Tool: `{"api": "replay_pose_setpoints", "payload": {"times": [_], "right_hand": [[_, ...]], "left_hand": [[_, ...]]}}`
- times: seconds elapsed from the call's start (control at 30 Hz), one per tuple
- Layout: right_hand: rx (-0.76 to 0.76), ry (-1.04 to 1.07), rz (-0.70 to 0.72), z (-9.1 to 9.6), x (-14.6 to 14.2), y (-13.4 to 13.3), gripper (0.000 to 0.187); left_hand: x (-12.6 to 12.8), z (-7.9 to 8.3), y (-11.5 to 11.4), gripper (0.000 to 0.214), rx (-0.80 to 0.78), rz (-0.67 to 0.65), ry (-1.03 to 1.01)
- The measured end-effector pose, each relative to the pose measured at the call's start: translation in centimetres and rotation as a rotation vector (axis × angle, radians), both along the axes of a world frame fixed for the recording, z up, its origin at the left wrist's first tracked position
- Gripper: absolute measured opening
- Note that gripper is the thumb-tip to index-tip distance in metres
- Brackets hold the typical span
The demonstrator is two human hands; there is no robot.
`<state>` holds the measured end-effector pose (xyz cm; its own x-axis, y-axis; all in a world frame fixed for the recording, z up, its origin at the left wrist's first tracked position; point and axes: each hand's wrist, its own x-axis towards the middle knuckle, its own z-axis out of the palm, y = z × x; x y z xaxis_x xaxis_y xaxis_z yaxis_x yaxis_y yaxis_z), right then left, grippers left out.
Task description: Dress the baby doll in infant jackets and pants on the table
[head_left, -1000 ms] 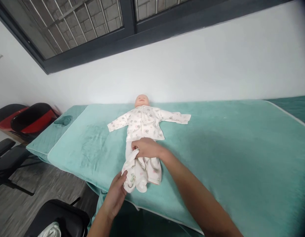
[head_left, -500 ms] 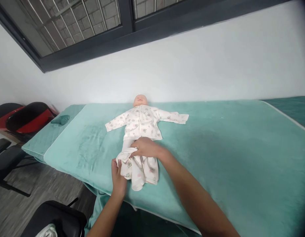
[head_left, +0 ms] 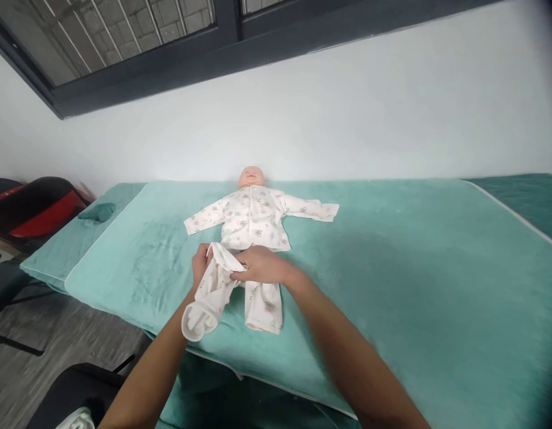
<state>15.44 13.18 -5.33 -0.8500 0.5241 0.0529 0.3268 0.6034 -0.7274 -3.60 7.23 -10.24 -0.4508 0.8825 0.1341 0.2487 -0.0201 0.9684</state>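
Note:
A baby doll (head_left: 251,176) lies on its back on the green-covered bed, its head toward the wall. It wears a white patterned top (head_left: 253,219) with both sleeves spread sideways. White patterned baby trousers (head_left: 263,307) lie over the doll's lower body. My left hand (head_left: 200,262) grips the trousers' waistband at the left, its fingers partly behind the cloth. My right hand (head_left: 261,264) pinches the waistband near the middle, just below the top's hem. One trouser leg hangs toward the lower left with its cuff open; the doll's legs are hidden.
The green bed cover (head_left: 392,286) stretches far to the right. A small green pillow (head_left: 97,213) lies at the left end. Black and red chairs (head_left: 47,208) stand at the left, and a black seat (head_left: 74,387) is near the front edge. A white wall (head_left: 324,113) borders the back.
My left hand has moved up and left, lifting the waistband's left side. The left trouser leg has swung out to the lower left. My right hand has stayed nearly in place.

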Motion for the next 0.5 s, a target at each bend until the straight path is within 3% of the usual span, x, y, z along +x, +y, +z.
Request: {"api": "replay_pose_setpoints", "payload": {"times": [0.13, 0.3, 0.4, 0.5], "right_hand": [[0.044, -0.019, -0.027, -0.3, -0.1, -0.1, 0.014], [0.039, -0.025, -0.059, -0.9, -0.4, 0.1, 0.017], [0.019, 0.004, -0.059, -0.7, -0.4, 0.1, 0.018], [-0.008, 0.035, -0.049, -0.4, -0.3, 0.1, 0.015]], "left_hand": [[-0.7, -1.0, 1.6, 0.023, 0.019, -0.061, 0.127], [-1.1, -2.2, 1.8, 0.014, 0.02, -0.062, 0.264], [-0.8, -2.3, 0.6, 0.011, 0.039, 0.002, 0.278], [0.2, -2.7, -2.3, 0.016, 0.046, 0.161, 0.25]]}}
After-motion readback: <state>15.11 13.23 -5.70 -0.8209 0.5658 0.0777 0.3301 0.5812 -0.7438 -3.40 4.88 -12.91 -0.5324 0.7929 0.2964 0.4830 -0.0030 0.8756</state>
